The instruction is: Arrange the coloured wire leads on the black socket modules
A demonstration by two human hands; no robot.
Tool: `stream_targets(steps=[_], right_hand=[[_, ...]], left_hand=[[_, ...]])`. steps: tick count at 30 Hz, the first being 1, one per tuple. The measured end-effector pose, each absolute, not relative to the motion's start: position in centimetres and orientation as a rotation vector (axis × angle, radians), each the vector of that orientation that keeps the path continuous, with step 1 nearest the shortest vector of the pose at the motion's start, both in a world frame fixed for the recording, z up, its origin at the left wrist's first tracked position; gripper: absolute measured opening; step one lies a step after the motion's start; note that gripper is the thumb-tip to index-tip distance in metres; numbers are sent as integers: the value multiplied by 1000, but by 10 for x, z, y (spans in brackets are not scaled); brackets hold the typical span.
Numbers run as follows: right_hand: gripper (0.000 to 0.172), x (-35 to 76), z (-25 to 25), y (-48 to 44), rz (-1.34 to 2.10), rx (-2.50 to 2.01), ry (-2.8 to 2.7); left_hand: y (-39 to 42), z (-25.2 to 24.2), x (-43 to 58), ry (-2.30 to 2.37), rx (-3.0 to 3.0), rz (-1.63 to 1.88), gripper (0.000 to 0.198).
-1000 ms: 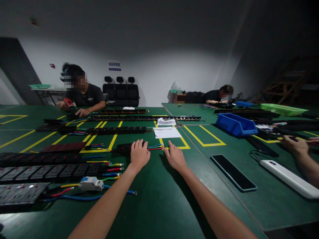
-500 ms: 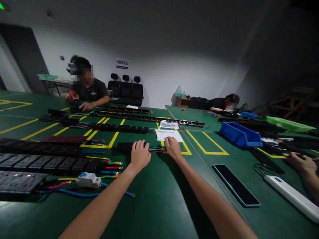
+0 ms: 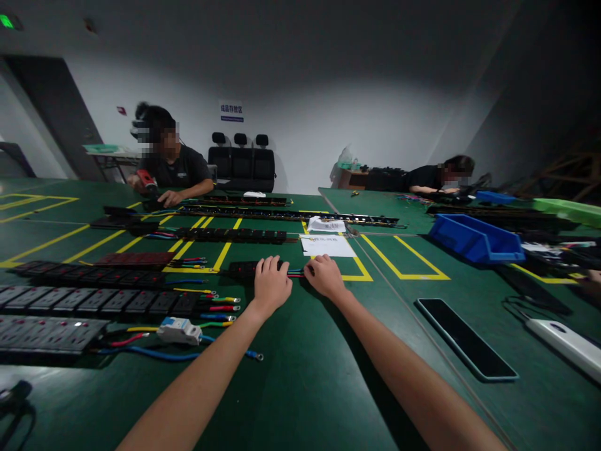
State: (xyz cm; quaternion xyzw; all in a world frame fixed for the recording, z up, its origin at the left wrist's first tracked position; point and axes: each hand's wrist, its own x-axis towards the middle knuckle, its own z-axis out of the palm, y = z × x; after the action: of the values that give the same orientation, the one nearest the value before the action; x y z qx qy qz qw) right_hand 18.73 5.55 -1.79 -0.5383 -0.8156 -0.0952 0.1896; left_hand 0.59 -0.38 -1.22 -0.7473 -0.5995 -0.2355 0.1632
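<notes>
My left hand (image 3: 273, 282) lies over the end of a short black socket strip (image 3: 241, 268), its fingers curled round the strip's edge. Coloured wires (image 3: 295, 273) run out of that end toward my right hand (image 3: 325, 275), which is closed with thumb and fingers pinched on them. The wire tips are hidden behind the fingers. Just beyond my right hand lies a white sheet of paper (image 3: 328, 246) with print on it. To the left, grey socket strips (image 3: 98, 300) lie in rows, with lugged wires and a white-and-blue circuit breaker (image 3: 179, 330).
A phone (image 3: 464, 338), a white power strip (image 3: 566, 344) and a blue bin (image 3: 474, 239) stand on the right of the green table (image 3: 300, 388). Longer black strips (image 3: 291, 216) lie farther back. Across the table, a co-worker holds a red power drill (image 3: 148, 181); another person leans at the back right.
My right hand has shifted left along the wires, closer to my left hand. The view has turned slightly, and the hand at the right edge has mostly left the picture.
</notes>
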Motion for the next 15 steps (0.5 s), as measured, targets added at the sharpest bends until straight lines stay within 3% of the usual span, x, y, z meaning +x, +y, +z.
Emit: stream_targets(steps=[15], right_hand=[[29, 184, -16, 53, -249, -1796, -2132]], left_hand=[[-4, -8, 7, -1678, -2138, -660, 26]])
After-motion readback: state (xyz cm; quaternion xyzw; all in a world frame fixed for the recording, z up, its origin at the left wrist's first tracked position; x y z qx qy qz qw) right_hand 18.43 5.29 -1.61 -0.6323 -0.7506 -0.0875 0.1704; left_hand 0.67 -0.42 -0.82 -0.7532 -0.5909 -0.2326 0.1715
